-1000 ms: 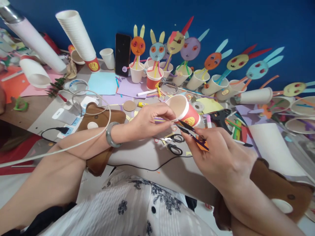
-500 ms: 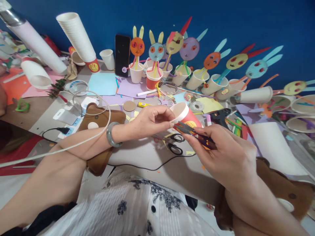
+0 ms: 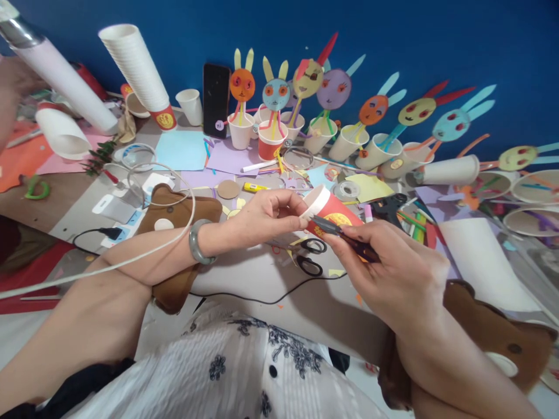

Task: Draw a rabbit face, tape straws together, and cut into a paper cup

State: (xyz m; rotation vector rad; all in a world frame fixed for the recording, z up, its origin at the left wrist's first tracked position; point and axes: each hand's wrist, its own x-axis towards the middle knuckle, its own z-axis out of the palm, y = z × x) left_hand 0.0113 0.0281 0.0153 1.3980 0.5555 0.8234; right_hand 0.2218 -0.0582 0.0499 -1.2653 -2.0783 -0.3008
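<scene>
My left hand pinches the white rim of a red paper cup with gold print. The cup lies tilted on its side in the air, its mouth toward that hand. My right hand is closed around a dark, pliers-like tool with a pointed end. Its tip reaches the cup's rim beside my left thumb; whether it bites the paper I cannot tell. Just below the cup lie scissors with black handles on the table.
Along the blue wall stand paper cups with rabbit-faced figures, a phone and a tall cup stack. A white cable crosses over my left arm. A glue gun and a white roll lie at right. Another person's hand shows far left.
The dark tool's tip and the cup have shifted slightly, with both hands staying close together. At far left, the other person's hand has risen into view.
</scene>
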